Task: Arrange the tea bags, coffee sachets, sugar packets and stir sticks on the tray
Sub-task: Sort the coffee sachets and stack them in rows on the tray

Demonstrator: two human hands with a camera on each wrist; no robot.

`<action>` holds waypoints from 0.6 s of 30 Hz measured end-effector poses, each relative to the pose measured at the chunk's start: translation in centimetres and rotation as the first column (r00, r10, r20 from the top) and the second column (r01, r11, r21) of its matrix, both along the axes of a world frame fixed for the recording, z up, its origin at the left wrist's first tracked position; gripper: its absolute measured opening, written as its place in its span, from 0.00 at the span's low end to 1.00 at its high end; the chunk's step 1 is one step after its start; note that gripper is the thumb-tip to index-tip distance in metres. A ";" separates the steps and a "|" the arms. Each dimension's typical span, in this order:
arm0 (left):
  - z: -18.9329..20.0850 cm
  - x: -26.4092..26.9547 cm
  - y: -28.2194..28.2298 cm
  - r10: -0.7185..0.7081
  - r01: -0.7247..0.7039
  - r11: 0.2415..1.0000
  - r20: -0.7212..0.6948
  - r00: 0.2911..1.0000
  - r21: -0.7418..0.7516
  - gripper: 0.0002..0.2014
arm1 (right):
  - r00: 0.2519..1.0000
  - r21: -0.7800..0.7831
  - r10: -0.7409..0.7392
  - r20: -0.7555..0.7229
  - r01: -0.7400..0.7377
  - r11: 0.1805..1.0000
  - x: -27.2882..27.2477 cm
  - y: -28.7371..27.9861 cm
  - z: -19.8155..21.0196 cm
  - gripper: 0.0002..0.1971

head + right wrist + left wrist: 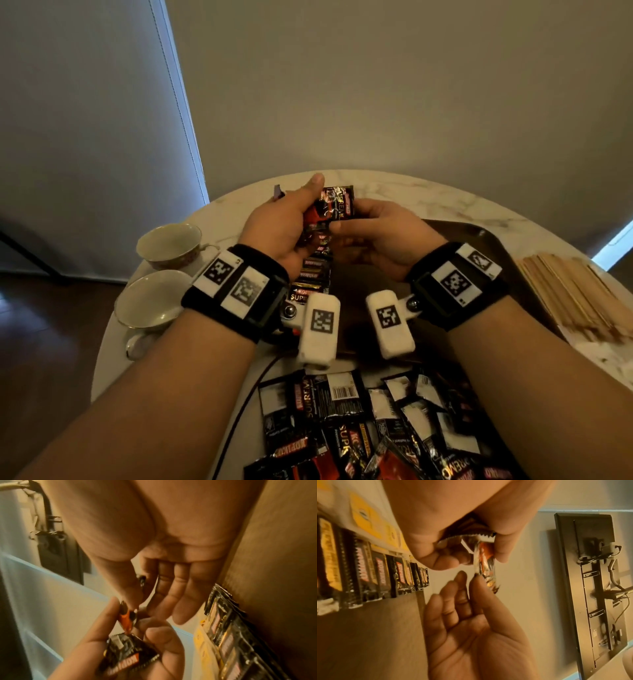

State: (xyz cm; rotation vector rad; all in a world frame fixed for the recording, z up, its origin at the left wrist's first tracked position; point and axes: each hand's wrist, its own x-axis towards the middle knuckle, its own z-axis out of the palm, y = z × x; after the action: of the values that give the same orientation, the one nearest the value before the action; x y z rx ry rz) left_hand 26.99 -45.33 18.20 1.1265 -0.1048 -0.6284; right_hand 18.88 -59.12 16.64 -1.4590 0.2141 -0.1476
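Sachets (330, 205) sit fanned in your left hand (281, 229), thumb and curled fingers clamped round the small stack, held above the tray (486, 246). Your right hand (380, 233) pinches the top sachet's edge betw. thumb and forefinger, other fingers loose. Both hands touch the same stack, so they're together over the row (313, 274) of sachets already laid overlapping on the tray's left side. More loose sachets (376, 428) wait near you on the tabletop; sticks (575, 294) lie right of the tray.

To do this well, imo: peel just one sachet w/ the right hand, keep the left grip firm so the rest don't slide. Lay it label up, overlapping the far end of the row, edges square. Don't nudge the row when you set it down.
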 end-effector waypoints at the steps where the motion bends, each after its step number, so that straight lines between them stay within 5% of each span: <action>1: -0.4 0.1 -0.2 -0.005 0.005 1.000 0.013 1.000 0.015 0.20 | 0.999 0.053 -0.050 0.013 0.049 0.997 0.1 -0.3 -0.1 0.12; 4: -1.4 0.6 -0.5 -0.007 0.004 0.998 0.054 0.999 0.055 0.12 | 0.987 0.187 -0.159 0.035 0.150 0.971 0.3 -1.2 -0.6 0.02; 7: -1.8 0.7 -0.7 -0.011 0.003 0.997 0.099 0.995 0.080 0.03 | 0.984 0.236 -0.168 0.060 0.149 0.960 0.5 -1.1 -1.0 0.03; 18: -2.9 -0.1 0.6 -0.075 0.049 0.993 0.246 0.966 0.110 0.12 | 0.968 0.215 -0.235 0.085 0.213 0.953 0.8 -0.8 -1.2 0.05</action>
State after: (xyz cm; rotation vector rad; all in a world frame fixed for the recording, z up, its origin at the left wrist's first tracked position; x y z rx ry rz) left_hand 26.90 -44.77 15.29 1.3033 -0.3281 -0.5495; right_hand 19.65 -59.91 15.45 -1.2156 0.2963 -0.3798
